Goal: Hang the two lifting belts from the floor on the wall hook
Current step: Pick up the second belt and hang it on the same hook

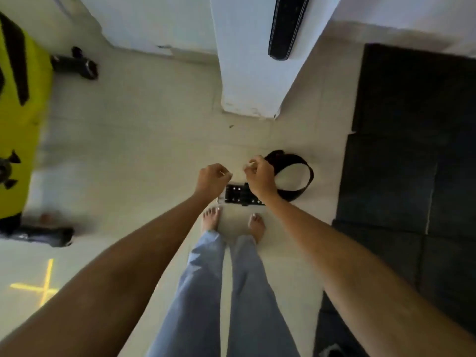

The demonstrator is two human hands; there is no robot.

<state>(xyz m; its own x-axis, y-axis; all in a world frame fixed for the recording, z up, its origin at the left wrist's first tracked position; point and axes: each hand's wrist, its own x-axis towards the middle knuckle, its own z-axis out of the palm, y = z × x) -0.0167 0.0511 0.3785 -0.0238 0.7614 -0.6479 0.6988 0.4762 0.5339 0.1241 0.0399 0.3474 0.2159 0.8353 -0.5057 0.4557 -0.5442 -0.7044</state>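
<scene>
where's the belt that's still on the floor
In the head view, the floor belt lies curled on pale tiles right of centre, ahead of the bare feet, beside the black mat.

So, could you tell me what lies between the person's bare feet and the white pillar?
In the head view, the coiled black belt on the floor lies between the feet and the pillar.

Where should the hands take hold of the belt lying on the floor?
On the studded strap end of the belt, coming straight down from above. It lies flat by the feet, under both hands, while the rest curls into a standing loop that would fold under a grip.
</scene>
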